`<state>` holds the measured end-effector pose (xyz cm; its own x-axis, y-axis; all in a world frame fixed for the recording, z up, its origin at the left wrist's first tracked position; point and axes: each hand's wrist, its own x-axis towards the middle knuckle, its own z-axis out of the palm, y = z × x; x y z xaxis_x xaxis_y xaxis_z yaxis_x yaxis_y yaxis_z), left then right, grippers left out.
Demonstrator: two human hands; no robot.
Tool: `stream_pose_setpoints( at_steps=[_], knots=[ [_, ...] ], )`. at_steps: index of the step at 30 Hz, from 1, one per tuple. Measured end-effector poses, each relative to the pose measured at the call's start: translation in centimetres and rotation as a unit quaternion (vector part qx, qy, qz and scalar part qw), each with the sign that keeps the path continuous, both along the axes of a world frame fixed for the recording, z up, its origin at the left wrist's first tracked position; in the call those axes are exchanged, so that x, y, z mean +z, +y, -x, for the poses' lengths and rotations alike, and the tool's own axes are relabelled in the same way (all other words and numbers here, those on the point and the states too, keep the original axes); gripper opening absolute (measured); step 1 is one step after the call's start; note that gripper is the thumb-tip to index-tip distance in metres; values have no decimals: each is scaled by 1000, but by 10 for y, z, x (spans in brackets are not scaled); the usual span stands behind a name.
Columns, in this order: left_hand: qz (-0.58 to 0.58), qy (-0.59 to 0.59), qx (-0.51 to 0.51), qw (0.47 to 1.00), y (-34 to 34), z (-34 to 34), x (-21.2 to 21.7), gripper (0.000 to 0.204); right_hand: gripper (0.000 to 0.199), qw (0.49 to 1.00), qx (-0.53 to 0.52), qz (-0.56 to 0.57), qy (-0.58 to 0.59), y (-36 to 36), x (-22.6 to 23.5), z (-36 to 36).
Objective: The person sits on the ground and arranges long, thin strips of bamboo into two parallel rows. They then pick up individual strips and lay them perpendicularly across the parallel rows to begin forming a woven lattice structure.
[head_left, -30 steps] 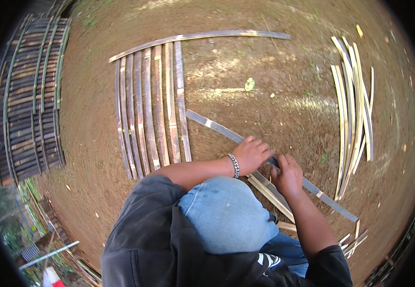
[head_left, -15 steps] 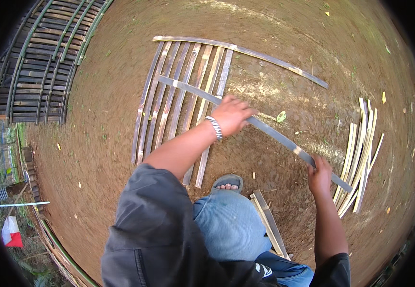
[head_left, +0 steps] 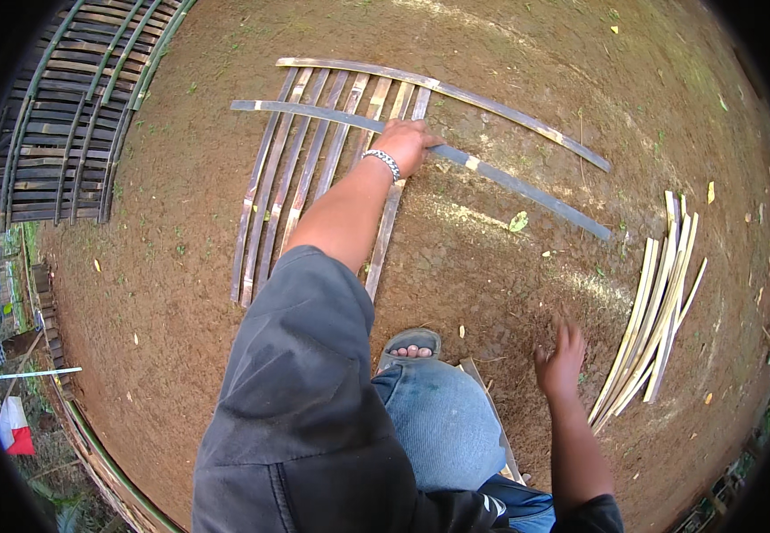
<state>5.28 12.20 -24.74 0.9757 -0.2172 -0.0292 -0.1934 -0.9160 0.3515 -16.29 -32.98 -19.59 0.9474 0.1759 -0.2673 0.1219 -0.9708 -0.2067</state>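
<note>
My left hand [head_left: 405, 147], wearing a chain bracelet, reaches far forward with its fingers closed around a long, flat bamboo strip [head_left: 523, 188]. This dark strip lies crosswise over a row of upright bamboo slats [head_left: 385, 240], and its right part stretches past them above bare soil. Along the far ends of the slats runs another long bamboo strip [head_left: 518, 115], roughly parallel to the held one. My right hand [head_left: 563, 362] is off the strip, nearer my knee, with fingers apart and nothing in it.
A loose bundle of pale bamboo strips [head_left: 656, 302] lies to the right. More strips [head_left: 492, 391] lie beside my knee, partly hidden. My sandalled foot [head_left: 413, 342] is close to the slats. A large bamboo lattice [head_left: 56, 115] stands at the far left.
The held strip has moved forward and left, now farther across the slats. My right hand has let go of its right end and drawn back toward me.
</note>
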Motion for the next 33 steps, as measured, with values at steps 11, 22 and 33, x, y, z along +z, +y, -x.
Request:
stream_pose_setpoints(
  at_steps=[11,22,33],
  knots=[
    [-5,31,-1,1000,-23,-8,-49,44,74,946,-110,70,296,-62,-16,179],
    [-53,13,82,995,-45,4,-30,50,60,917,-110,58,379,-47,-26,190],
    [239,73,-169,953,-155,183,-11,29,27,934,-137,-7,329,-73,-45,221]
  ],
)
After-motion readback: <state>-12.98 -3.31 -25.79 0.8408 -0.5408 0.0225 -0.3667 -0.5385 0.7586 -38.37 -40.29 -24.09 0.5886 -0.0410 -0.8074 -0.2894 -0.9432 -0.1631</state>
